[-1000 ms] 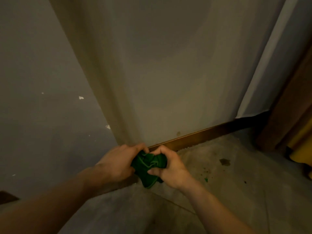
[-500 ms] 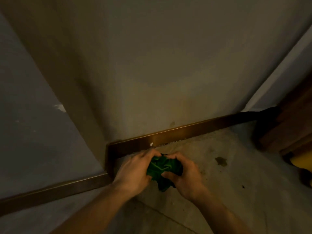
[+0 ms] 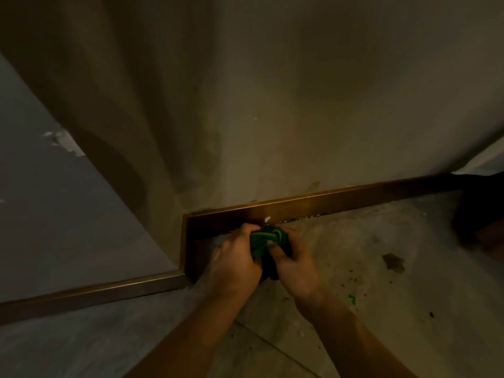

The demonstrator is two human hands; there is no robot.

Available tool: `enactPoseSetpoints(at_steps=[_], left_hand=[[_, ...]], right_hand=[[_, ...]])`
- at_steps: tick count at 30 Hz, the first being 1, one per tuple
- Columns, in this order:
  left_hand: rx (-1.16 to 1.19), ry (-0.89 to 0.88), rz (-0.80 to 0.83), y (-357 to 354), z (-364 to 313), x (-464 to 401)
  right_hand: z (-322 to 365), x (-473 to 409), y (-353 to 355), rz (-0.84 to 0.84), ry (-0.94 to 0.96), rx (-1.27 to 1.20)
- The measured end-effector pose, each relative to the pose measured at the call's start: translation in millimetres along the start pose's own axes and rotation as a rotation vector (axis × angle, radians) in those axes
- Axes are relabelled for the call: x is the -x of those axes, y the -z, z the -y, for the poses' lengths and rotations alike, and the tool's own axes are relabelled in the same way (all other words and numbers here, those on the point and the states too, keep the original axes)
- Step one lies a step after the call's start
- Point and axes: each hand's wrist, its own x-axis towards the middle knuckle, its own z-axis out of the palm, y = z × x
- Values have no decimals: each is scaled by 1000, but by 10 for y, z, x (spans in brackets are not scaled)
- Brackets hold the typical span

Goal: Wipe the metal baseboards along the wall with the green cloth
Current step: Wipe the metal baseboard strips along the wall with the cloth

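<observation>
Both hands are gripping one cloth (image 3: 266, 242) bunched between them: the left hand (image 3: 236, 261) is closing on its left side, the right hand (image 3: 293, 259) on its right. The cloth is looking green, crumpled and twisted. Just beyond the fingertips, the bronze baseboard (image 3: 341, 204) is running left to right along the wall (image 3: 300, 118), turning a corner left of the hands.

Both forearms come up from the bottom edge, left hand (image 3: 236, 260) and right hand (image 3: 293, 261) curled tight together, knuckles up, mid-frame.
</observation>
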Motion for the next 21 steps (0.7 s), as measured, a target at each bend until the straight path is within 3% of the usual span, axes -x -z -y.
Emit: enactPoseSetpoints(at_steps=[4, 9, 13, 16, 21], left_hand=[[37, -14, -38, -11, 25, 61], [175, -54, 130, -133, 241, 174], [-76, -56, 136, -264, 432, 175], [-311, -40, 180, -401, 585, 192], [-469, -136, 131, -456, 649, 180]], right_hand=[[3, -25, -63, 133, -90, 6], [-137, -102, 0, 43, -48, 267], [-222, -129, 126, -29, 65, 387], [-205, -132, 225, -46, 243, 635], [-93, -168, 265, 6, 502, 1052]])
